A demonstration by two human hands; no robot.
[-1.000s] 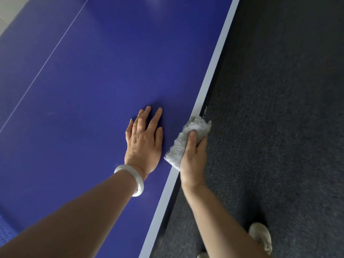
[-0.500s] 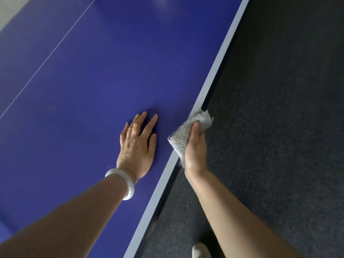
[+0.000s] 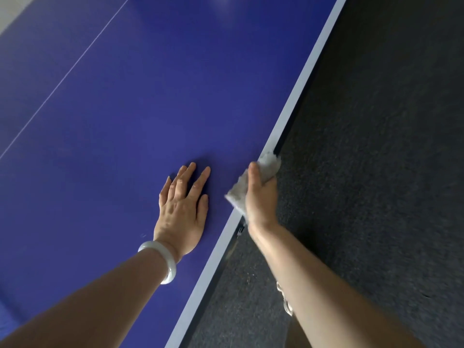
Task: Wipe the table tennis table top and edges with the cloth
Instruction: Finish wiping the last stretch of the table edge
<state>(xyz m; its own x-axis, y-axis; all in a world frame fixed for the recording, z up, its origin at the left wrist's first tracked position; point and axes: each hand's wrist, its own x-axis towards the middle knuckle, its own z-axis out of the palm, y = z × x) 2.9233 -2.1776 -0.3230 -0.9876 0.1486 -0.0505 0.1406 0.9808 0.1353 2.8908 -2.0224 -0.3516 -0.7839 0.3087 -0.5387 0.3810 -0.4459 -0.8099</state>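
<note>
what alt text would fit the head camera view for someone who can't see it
A person's right hand grips a grey cloth against the white edge of a blue table, while the left hand, wearing a bangle, lies flat on top.

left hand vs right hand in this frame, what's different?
Left hand lies flat, fingers straight, on the blue top; right hand is curled round the cloth at the white edge. Left hand holds nothing; right hand grips. Left wrist wears a pale bangle; right wrist shows none. Both are bare.
</note>
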